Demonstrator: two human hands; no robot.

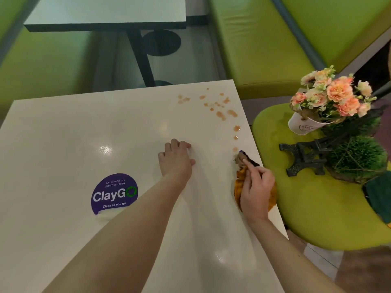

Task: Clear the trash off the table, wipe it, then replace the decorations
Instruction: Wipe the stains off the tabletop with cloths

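Your left hand [176, 158] lay flat, fingers relaxed, on the table [63, 134]; your right hand [257, 190] pressed an orange cloth [240, 185] near the spill [220, 106], forefinger straight.

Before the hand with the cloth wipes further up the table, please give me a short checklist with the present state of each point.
1. Right hand holds the orange cloth in a firm grip: ok.
2. Left hand rests on the table, steadying: ok.
3. Decorations off the table: ok; flower pot, tower model and green ball are on the green seat.
4. Orange stains gone: not ok.
5. Cloth clean enough: cannot tell.
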